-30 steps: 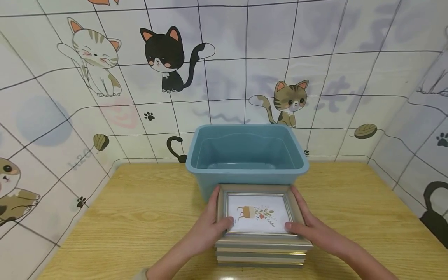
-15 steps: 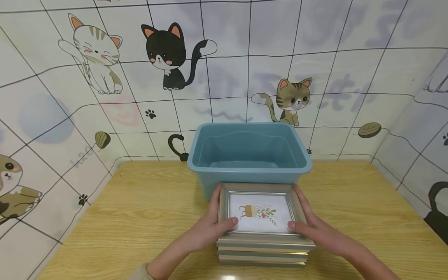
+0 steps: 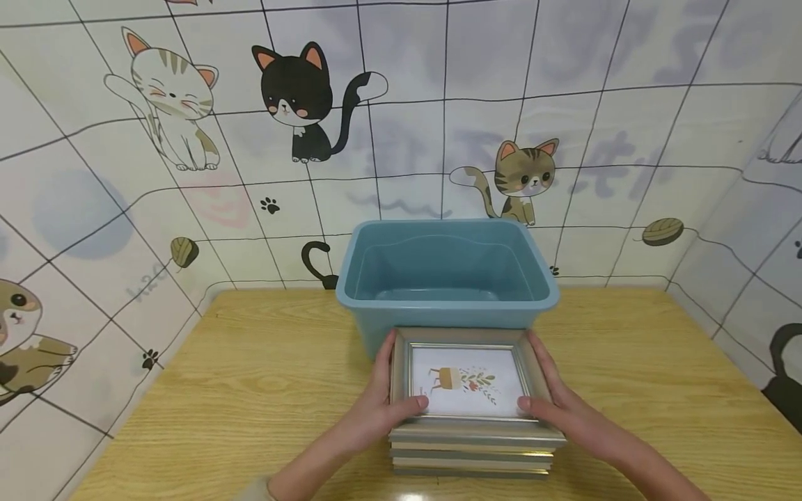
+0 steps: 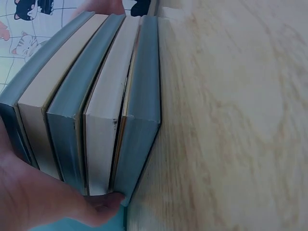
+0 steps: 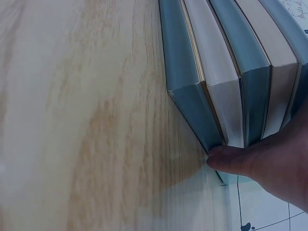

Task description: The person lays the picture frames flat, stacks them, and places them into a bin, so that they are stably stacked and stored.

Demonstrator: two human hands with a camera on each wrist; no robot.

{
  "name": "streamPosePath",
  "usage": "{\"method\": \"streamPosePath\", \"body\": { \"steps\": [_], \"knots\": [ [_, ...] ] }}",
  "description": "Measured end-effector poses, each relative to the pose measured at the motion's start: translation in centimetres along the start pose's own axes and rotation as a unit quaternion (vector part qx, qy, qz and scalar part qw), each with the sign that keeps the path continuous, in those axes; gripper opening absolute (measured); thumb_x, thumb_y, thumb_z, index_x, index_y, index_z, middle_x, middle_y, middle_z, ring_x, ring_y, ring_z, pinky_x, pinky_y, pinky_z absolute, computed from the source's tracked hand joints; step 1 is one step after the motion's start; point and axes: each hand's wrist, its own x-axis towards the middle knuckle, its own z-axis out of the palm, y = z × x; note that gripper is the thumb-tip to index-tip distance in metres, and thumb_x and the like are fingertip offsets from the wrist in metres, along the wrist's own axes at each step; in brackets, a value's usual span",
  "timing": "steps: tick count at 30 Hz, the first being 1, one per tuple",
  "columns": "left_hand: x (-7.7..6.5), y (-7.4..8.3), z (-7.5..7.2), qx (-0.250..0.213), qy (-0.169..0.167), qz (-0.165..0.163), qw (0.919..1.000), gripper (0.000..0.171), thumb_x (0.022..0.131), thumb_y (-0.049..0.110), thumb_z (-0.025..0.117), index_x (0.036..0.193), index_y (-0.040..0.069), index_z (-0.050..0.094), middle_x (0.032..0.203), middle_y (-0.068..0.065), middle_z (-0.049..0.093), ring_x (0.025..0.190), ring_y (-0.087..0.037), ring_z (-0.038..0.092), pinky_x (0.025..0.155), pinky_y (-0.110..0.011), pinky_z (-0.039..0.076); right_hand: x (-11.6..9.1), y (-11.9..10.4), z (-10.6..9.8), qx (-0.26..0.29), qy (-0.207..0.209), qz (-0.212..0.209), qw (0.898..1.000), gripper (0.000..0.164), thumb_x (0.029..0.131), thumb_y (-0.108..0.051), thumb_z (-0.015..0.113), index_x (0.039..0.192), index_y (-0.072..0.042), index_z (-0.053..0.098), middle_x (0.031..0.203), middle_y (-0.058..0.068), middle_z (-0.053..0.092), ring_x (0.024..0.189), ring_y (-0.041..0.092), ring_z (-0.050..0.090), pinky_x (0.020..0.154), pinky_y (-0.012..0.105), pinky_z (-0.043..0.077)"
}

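Observation:
A stack of picture frames [image 3: 471, 459] lies on the wooden table, with alternating grey-blue and cream edges. The top picture frame [image 3: 466, 383] shows a potted-plant print turned on its side. My left hand [image 3: 379, 407] grips the stack's left side, its thumb over the top frame's near left corner. On the opposite side, my right hand [image 3: 567, 410] holds it the same way, thumb at the near right of the print. In the left wrist view, fingers [image 4: 108, 204] reach down to the lowest frame. The right wrist view shows a fingertip [image 5: 219, 156] at the bottom frame too.
A blue plastic bin [image 3: 447, 305] stands right behind the stack, its inside bare. Behind the wooden table [image 3: 263, 376] rises a wall covering [image 3: 407, 139] with cartoon cats and grid lines, which also runs along both sides.
The head view has shifted slightly. My left thumb has slid a little along the top frame; both hands stay on the stack, which has hardly moved.

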Motion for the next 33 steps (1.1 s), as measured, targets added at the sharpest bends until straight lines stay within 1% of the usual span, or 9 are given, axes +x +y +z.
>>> {"method": "streamPosePath", "body": {
  "steps": [4, 8, 12, 15, 18, 23, 26, 30, 33],
  "knots": [
    [-0.1, -0.2, 0.3, -0.007, 0.010, 0.026, 0.9996, 0.112, 0.086, 0.027, 0.071, 0.164, 0.011, -0.007, 0.164, -0.027, 0.012, 0.146, -0.040, 0.021, 0.115, -0.065, 0.015, -0.1, 0.2, 0.0, 0.004, 0.004, -0.008, 1.000, 0.096, 0.097, -0.008, 0.055, 0.165, -0.026, -0.010, 0.165, 0.022, -0.022, 0.144, 0.050, -0.019, 0.099, 0.083, -0.008],
    [-0.3, -0.3, 0.4, -0.011, 0.008, 0.029, 0.9995, 0.112, 0.087, 0.027, 0.071, 0.165, 0.012, -0.007, 0.165, -0.024, 0.012, 0.145, -0.038, 0.022, 0.115, -0.062, 0.017, -0.5, 0.4, 0.1, -0.003, 0.007, -0.017, 1.000, 0.097, 0.097, -0.007, 0.057, 0.165, -0.028, -0.009, 0.166, 0.021, -0.021, 0.145, 0.050, -0.017, 0.099, 0.083, -0.006],
    [-0.7, -0.4, 0.3, -0.024, -0.005, 0.030, 0.9992, 0.113, 0.087, 0.026, 0.072, 0.165, 0.015, -0.009, 0.166, -0.022, 0.009, 0.146, -0.037, 0.021, 0.115, -0.061, 0.017, -0.8, 0.6, 0.3, 0.000, 0.006, -0.022, 1.000, 0.098, 0.097, -0.005, 0.057, 0.165, -0.028, -0.010, 0.166, 0.021, -0.020, 0.146, 0.044, -0.012, 0.100, 0.082, -0.004],
    [-0.9, -0.4, 0.3, -0.032, -0.006, 0.029, 0.9990, 0.115, 0.086, 0.026, 0.073, 0.165, 0.016, -0.010, 0.166, -0.022, 0.011, 0.145, -0.036, 0.023, 0.115, -0.060, 0.017, -0.9, 0.6, 0.5, 0.004, 0.010, -0.022, 1.000, 0.098, 0.097, -0.005, 0.058, 0.165, -0.027, -0.010, 0.166, 0.021, -0.020, 0.146, 0.043, -0.011, 0.101, 0.081, -0.005],
    [-1.0, -0.3, 0.4, -0.042, -0.002, 0.023, 0.9989, 0.117, 0.084, 0.025, 0.074, 0.165, 0.019, -0.010, 0.164, -0.022, 0.016, 0.142, -0.035, 0.029, 0.115, -0.057, 0.020, -0.9, 0.3, 0.7, 0.006, 0.014, -0.025, 1.000, 0.100, 0.096, -0.005, 0.059, 0.165, -0.024, -0.011, 0.165, 0.024, -0.020, 0.145, 0.049, -0.013, 0.099, 0.082, -0.006],
    [-1.3, -0.7, 0.4, -0.069, 0.000, 0.012, 0.9976, 0.120, 0.082, 0.024, 0.077, 0.165, 0.021, -0.010, 0.158, -0.022, 0.025, 0.133, -0.030, 0.042, 0.113, -0.049, 0.028, -1.2, 0.2, 1.1, 0.015, 0.015, -0.020, 1.000, 0.101, 0.095, -0.006, 0.058, 0.164, -0.030, -0.011, 0.165, 0.024, -0.019, 0.144, 0.051, -0.015, 0.096, 0.084, -0.007],
    [-1.5, -0.8, 0.5, -0.080, 0.001, 0.016, 0.9967, 0.121, 0.081, 0.021, 0.078, 0.165, 0.022, -0.010, 0.156, -0.023, 0.028, 0.129, -0.028, 0.047, 0.110, -0.038, 0.033, -1.3, 0.0, 1.3, 0.010, 0.018, -0.019, 1.000, 0.101, 0.095, -0.007, 0.058, 0.164, -0.035, -0.010, 0.166, 0.023, -0.019, 0.144, 0.051, -0.015, 0.096, 0.085, -0.007],
    [-1.8, -0.8, 0.7, -0.090, -0.001, 0.027, 0.9956, 0.121, 0.081, 0.017, 0.078, 0.165, 0.023, -0.010, 0.151, -0.024, 0.035, 0.122, -0.028, 0.055, 0.103, -0.025, 0.039, -1.6, -0.2, 1.5, 0.002, 0.024, -0.015, 1.000, 0.099, 0.097, -0.008, 0.057, 0.163, -0.037, -0.011, 0.166, 0.023, -0.014, 0.143, 0.052, -0.005, 0.097, 0.086, 0.000],
    [-2.0, -0.8, 0.8, -0.089, 0.001, 0.030, 0.9956, 0.122, 0.081, 0.017, 0.078, 0.165, 0.024, -0.009, 0.150, -0.022, 0.037, 0.122, -0.028, 0.056, 0.103, -0.024, 0.039, -1.8, -0.1, 1.7, -0.001, 0.029, -0.016, 0.999, 0.098, 0.098, -0.008, 0.055, 0.163, -0.038, -0.011, 0.166, 0.020, -0.008, 0.142, 0.040, 0.008, 0.098, 0.083, 0.011]
  ]
}}
